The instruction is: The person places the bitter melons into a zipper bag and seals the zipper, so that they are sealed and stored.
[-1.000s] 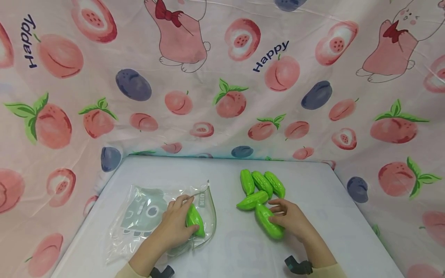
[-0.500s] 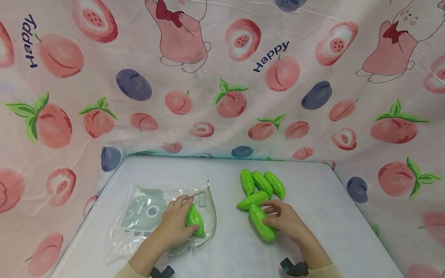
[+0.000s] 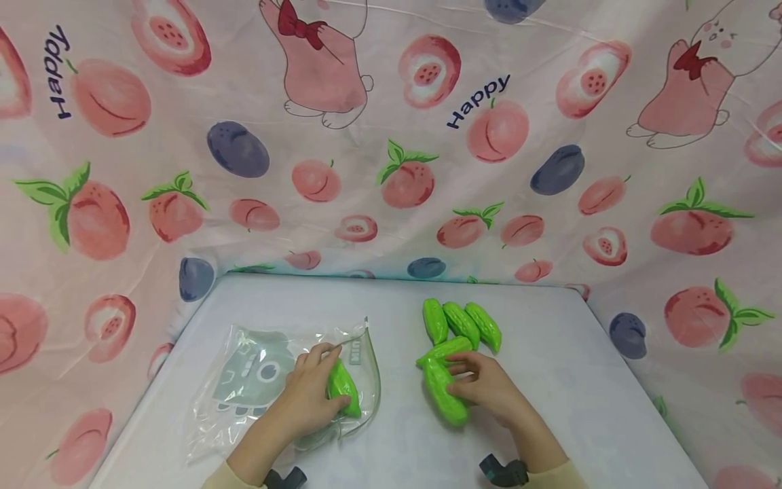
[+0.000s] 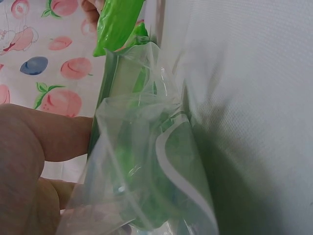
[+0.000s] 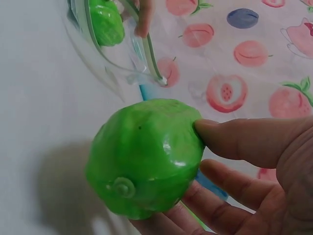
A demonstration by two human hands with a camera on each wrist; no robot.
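My right hand (image 3: 489, 388) grips a glossy green toy bitter melon (image 3: 443, 397) between thumb and fingers, close over the white table. In the right wrist view, the held melon's (image 5: 146, 156) knobbed end faces the camera, and its shadow falls on the table beside it. My left hand (image 3: 310, 392) holds the mouth of a clear plastic zip bag (image 3: 214, 421) with thumb and fingers spread apart along it. Inside the bag, near its gaping mouth, lies another bitter melon (image 3: 343, 390). The left wrist view shows it as a green blur through the plastic (image 4: 132, 112).
Several more bitter melons (image 3: 461, 322) lie grouped on the white table (image 3: 550, 319), beyond the right hand. A fruit-printed cloth (image 3: 391, 251) rises around the back and sides. Dark devices, such as the right one (image 3: 504, 470), sit at both wrists.
My right hand has moved left with its bitter melon, toward the bag. The left hand, the bag and the other melons stay where they were.
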